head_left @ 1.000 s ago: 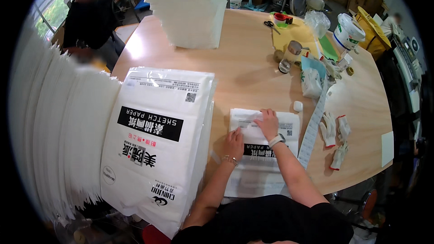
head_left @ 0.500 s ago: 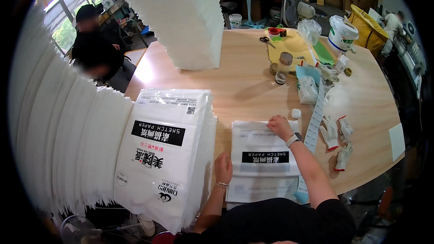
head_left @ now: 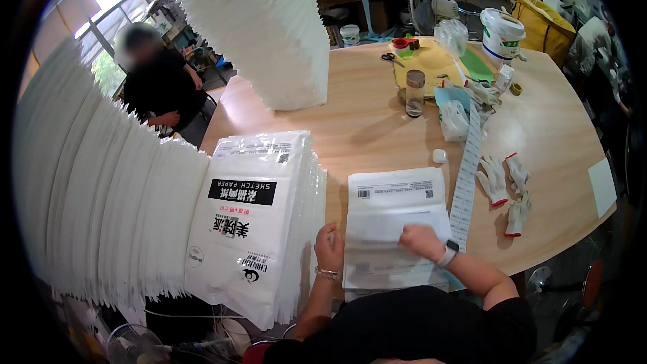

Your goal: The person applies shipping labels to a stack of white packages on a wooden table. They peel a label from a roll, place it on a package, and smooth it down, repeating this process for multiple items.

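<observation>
**A workroom's wooden table [head_left: 377, 145], crowded with white plastic goods**

Along the left runs a great upright row of white bags [head_left: 101, 195], and a tall white stack [head_left: 269, 40] rises at the far left. Nearer, left of the middle, a pile of printed bags [head_left: 232, 232] leans beside the row. Right of that lies the flat pile [head_left: 397, 203], directly before the person. Beyond the far right corner, a yellow sack [head_left: 542, 27] stands with its inside unclear. A white tub [head_left: 501, 35] sits at the far right, its contents hidden.

The right hand [head_left: 421, 240] is above the middle of the flat pile, fingers curled inward; whether it grips the top bag I cannot tell. The left hand [head_left: 329, 246] is at the pile's left edge, half open, fingers loosely bent. Farther off stands a clear jar [head_left: 414, 93] with a brownish lid; its contents are too small to make out.

Half a second ago, the right hand lay at the pile's far edge, and a black printed block showed on top; that block is now out of sight.
</observation>
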### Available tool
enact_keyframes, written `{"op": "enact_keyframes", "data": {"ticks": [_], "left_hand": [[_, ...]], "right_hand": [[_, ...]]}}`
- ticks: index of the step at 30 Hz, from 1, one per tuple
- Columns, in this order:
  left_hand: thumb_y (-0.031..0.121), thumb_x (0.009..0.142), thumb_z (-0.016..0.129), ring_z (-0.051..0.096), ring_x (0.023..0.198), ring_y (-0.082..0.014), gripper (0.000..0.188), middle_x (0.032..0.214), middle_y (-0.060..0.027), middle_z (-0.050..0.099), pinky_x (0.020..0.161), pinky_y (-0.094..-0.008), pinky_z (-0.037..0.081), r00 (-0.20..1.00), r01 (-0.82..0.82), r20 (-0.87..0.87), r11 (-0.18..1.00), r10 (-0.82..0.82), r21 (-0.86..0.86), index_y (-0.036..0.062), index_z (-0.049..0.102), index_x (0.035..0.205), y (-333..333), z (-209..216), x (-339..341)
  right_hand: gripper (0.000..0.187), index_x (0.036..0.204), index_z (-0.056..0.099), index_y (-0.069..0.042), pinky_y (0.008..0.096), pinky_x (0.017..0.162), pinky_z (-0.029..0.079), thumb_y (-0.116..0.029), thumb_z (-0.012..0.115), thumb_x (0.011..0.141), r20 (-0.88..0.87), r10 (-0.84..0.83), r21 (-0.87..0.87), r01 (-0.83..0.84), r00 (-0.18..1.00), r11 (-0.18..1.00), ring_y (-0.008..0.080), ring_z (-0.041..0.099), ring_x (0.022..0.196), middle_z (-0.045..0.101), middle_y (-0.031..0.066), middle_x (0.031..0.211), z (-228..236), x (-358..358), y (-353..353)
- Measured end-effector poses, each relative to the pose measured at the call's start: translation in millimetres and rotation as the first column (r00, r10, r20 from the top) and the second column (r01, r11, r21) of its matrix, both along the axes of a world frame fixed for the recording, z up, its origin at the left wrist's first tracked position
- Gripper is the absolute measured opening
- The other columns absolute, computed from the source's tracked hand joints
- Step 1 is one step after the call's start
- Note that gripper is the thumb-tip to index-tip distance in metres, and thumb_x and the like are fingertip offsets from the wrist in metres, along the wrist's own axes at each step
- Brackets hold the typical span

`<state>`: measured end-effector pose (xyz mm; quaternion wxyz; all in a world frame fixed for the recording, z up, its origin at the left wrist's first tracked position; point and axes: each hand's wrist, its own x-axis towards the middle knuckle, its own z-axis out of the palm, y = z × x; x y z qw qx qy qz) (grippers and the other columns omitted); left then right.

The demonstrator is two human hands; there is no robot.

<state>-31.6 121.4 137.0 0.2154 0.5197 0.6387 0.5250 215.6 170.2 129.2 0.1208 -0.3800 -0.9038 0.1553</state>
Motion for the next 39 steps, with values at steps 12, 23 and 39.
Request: {"op": "enact_keyframes", "data": {"ticks": [12,23,39], "left_hand": [[0.044,0.084,0.04,0.015,0.129,-0.0277,0.055,0.14,-0.0086,0.018,0.097,-0.0553,0.019,0.477,0.168,-0.775,0.909,-0.415,-0.383,0.0132,0.033,0.129,136,-65,58],[0.04,0.082,0.046,0.02,0.127,-0.0329,0.059,0.135,-0.0152,0.03,0.099,-0.0519,0.017,0.545,0.106,-0.788,0.956,-0.286,-0.274,0.0067,0.033,0.129,155,-74,64],[0.037,0.082,0.055,0.023,0.041,-0.0025,0.026,0.055,0.0079,0.032,0.037,-0.0189,0.016,0.197,0.963,0.98,-0.186,-0.011,-0.195,0.0166,0.047,0.068,39,-64,242]], "right_hand": [[0.026,0.089,0.062,-0.004,0.0352,0.065,0.046,-0.026,0.049,0.084,-0.373,-0.3,-0.452,0.111,0.878,0.885,0.0306,0.058,0.075,0.061,0.0136,0.079,18,75,-72],[0.019,0.073,0.053,-0.003,0.03,0.053,0.044,-0.02,0.054,0.08,-0.08,-0.961,-0.751,0.618,0.265,0.233,0.0187,0.057,0.061,0.058,0.0082,0.065,-65,198,-134],[0.034,0.109,0.052,0.002,0.0217,0.07,0.044,0.001,0.057,0.075,-0.324,-0.853,-0.804,0.357,0.408,0.476,0.0084,0.054,0.076,0.057,0.0027,0.083,11,194,-119]]}}
